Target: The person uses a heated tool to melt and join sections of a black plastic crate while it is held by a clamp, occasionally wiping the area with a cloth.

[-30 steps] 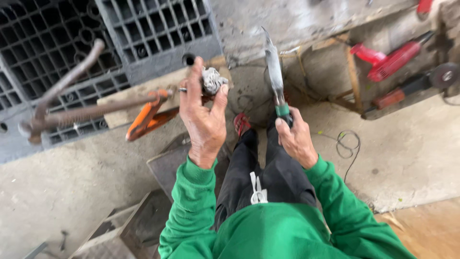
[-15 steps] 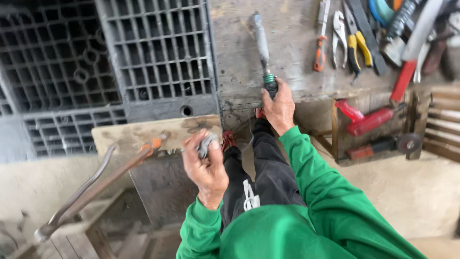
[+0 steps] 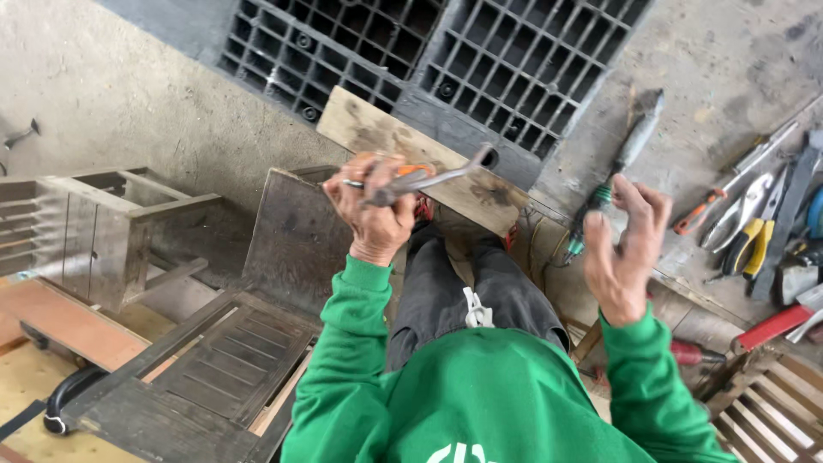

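My left hand (image 3: pixel 375 208) is closed in a fist around a grey metal bar (image 3: pixel 446 174) with a hooked end; a bit of orange handle shows at the knuckles. The fist hovers over a worn wooden plank (image 3: pixel 377 133). My right hand (image 3: pixel 623 250) is raised with its fingers spread apart and holds nothing. Just beyond its thumb, a long tool with a green collar (image 3: pixel 610 176) lies on the concrete, its grey end pointing away. I wear green sleeves and dark trousers and crouch over the spot.
Black plastic grid pallets (image 3: pixel 514 60) stand at the far side. Hand tools lie at the right: yellow-handled pliers (image 3: pixel 744 249), an orange-handled screwdriver (image 3: pixel 699 213), a red tool (image 3: pixel 771 326). A wooden frame (image 3: pixel 94 227) and a slatted panel (image 3: pixel 214 369) are on the left.
My right hand has let go of the green-collared tool and opened. My left hand rose and now grips the metal bar. The view swung right and tilted.
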